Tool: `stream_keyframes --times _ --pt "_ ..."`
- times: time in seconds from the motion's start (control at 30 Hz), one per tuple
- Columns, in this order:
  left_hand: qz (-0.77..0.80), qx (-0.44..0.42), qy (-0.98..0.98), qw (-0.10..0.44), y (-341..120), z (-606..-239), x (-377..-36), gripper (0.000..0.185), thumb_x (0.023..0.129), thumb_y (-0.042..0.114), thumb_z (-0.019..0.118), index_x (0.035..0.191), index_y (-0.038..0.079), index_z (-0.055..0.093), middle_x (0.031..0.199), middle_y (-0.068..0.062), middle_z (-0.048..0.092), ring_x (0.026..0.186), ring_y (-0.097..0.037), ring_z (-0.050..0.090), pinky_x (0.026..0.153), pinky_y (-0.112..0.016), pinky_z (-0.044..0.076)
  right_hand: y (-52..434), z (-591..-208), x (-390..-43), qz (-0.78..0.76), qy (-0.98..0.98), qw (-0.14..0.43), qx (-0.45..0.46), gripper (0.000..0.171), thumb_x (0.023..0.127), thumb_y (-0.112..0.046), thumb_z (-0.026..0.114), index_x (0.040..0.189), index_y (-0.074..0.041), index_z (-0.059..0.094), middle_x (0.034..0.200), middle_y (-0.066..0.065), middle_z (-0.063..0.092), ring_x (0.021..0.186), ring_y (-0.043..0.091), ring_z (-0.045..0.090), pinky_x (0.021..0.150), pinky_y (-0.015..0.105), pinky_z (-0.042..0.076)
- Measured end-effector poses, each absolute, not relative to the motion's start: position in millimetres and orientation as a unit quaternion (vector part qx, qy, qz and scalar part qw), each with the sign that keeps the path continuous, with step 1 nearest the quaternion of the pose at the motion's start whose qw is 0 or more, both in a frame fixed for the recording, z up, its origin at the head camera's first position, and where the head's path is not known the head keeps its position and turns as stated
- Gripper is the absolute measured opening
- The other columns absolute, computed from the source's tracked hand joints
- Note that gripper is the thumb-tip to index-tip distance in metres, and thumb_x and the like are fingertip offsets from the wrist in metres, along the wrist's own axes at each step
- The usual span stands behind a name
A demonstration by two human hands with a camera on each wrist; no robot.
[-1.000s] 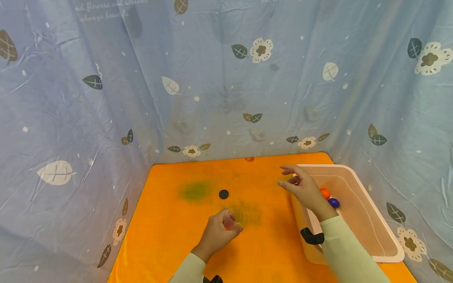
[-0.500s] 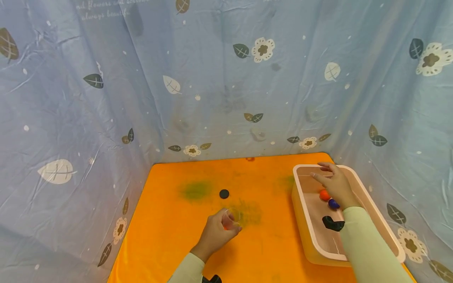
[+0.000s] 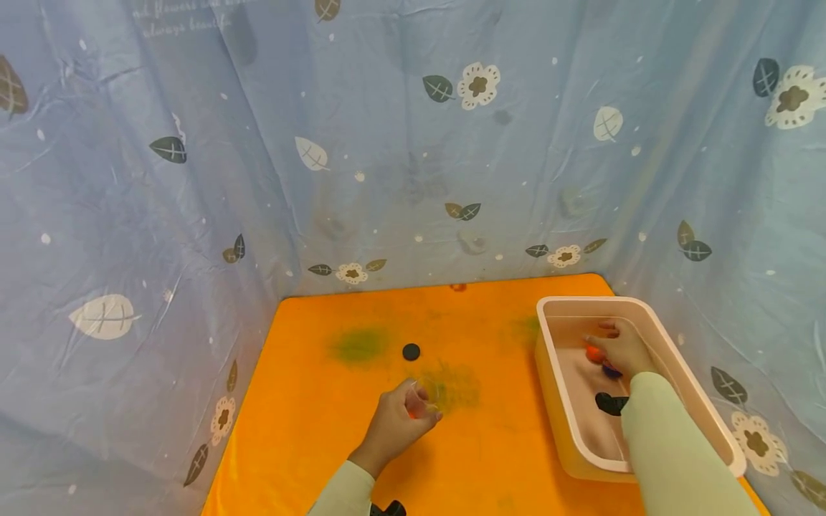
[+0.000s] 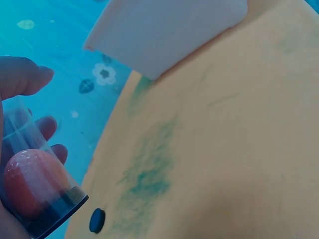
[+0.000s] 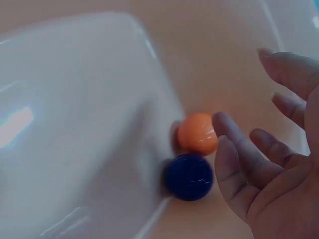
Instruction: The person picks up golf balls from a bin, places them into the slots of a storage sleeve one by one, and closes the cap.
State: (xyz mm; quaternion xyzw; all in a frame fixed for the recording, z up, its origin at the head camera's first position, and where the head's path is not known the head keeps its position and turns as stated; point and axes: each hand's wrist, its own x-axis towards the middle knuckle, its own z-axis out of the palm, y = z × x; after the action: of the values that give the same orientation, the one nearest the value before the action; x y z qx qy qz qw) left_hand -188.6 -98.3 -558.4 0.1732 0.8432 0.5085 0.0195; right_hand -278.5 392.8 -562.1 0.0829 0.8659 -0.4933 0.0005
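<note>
My left hand grips a clear plastic cup above the table. In the left wrist view the cup is tilted, its lower end looks dark, and an orange-red ball lies inside. My right hand is down inside the pale pink bin, fingers loosely bent with nothing between them. Right by its fingertips are an orange ball and a dark blue ball, lying side by side on the bin's floor. Whether a fingertip touches the orange ball I cannot tell.
A small black disc lies on the orange table, beyond my left hand. Greenish stains mark the cloth. Blue patterned curtains enclose the table at the back and sides.
My right hand has moved right, from over the bin's left rim to inside it, and lower toward the two balls. My left hand holds the cup in about the same place.
</note>
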Motion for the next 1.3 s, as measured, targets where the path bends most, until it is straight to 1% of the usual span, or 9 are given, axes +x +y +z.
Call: stream_keyframes --times 0.1,0.23,0.47,0.63,0.77,0.9,0.97,1.13,1.3 --pt "0.507 0.168 0.845 0.019 -99 -559 -189 0.029 0.094 0.024 0.089 0.105 0.015 0.065 0.080 0.008 0.066 0.078 -0.011 0.068 0.074 -0.034 0.057 394 -570 -280 -0.537 0.837 0.036 0.102 0.076 0.107 -0.025 0.072 0.157 0.015 0.030 0.137 0.038 0.046 0.083 0.031 0.076 0.069 0.038 0.062" --pt "0.504 0.165 0.848 0.016 -99 -561 -190 0.029 0.093 0.024 0.090 0.105 0.018 0.064 0.080 0.008 0.066 0.077 -0.011 0.067 0.073 -0.034 0.056 389 -574 -280 -0.570 0.807 0.079 0.133 0.076 0.107 -0.020 0.072 0.156 0.013 0.025 0.122 0.027 0.056 0.076 0.025 0.069 0.069 0.038 0.062" --pt "0.499 0.166 0.850 0.023 -98 -567 -192 0.032 0.093 0.025 0.090 0.109 0.009 0.067 0.079 0.009 0.066 0.076 -0.010 0.067 0.076 -0.034 0.057 384 -581 -285 -0.572 0.810 0.081 0.102 0.060 0.102 -0.003 0.070 0.145 0.021 0.036 0.098 0.009 0.070 0.070 0.023 0.063 0.069 0.032 0.060" --pt "0.500 0.163 0.850 0.029 -99 -567 -193 0.035 0.094 0.031 0.090 0.109 0.008 0.067 0.081 0.009 0.066 0.079 -0.010 0.068 0.078 -0.034 0.058 382 -587 -289 -0.520 0.847 0.085 0.065 0.044 0.098 0.003 0.066 0.133 0.024 0.049 0.095 0.016 0.073 0.069 0.024 0.065 0.066 0.030 0.056" --pt "0.497 0.161 0.852 0.032 -99 -567 -194 0.032 0.094 0.032 0.090 0.107 0.015 0.066 0.082 0.009 0.066 0.077 -0.010 0.067 0.075 -0.034 0.057 379 -592 -290 -0.501 0.860 0.080 0.056 0.040 0.092 0.008 0.065 0.128 0.023 0.054 0.105 0.032 0.066 0.077 0.028 0.064 0.066 0.030 0.057" --pt "0.500 0.163 0.850 0.034 -99 -566 -193 0.032 0.094 0.032 0.090 0.108 0.017 0.066 0.082 0.009 0.067 0.076 -0.010 0.067 0.072 -0.033 0.057 376 -597 -289 -0.518 0.849 0.079 0.065 0.040 0.089 0.013 0.061 0.127 0.023 0.053 0.116 0.039 0.063 0.088 0.030 0.061 0.069 0.033 0.060" --pt "0.503 0.163 0.848 0.035 -100 -566 -192 0.032 0.094 0.032 0.090 0.108 0.017 0.065 0.082 0.009 0.067 0.076 -0.011 0.067 0.072 -0.033 0.057 375 -597 -289 -0.528 0.842 0.077 0.071 0.039 0.088 0.015 0.060 0.126 0.024 0.053 0.117 0.038 0.063 0.086 0.030 0.061 0.068 0.033 0.060" --pt "0.506 0.166 0.846 0.029 -100 -567 -192 0.032 0.094 0.028 0.090 0.110 0.012 0.067 0.081 0.009 0.067 0.076 -0.011 0.067 0.074 -0.033 0.057 378 -590 -288 -0.532 0.838 0.091 0.073 0.040 0.090 0.014 0.060 0.127 0.023 0.050 0.099 0.025 0.063 0.075 0.028 0.059 0.066 0.033 0.057" --pt "0.501 0.168 0.849 0.020 -101 -565 -191 0.033 0.094 0.024 0.090 0.110 0.008 0.067 0.080 0.009 0.066 0.075 -0.010 0.067 0.073 -0.033 0.057 381 -578 -294 -0.499 0.860 0.085 0.057 0.041 0.092 0.008 0.059 0.131 0.019 0.053 0.101 0.026 0.063 0.072 0.030 0.064 0.064 0.035 0.057"
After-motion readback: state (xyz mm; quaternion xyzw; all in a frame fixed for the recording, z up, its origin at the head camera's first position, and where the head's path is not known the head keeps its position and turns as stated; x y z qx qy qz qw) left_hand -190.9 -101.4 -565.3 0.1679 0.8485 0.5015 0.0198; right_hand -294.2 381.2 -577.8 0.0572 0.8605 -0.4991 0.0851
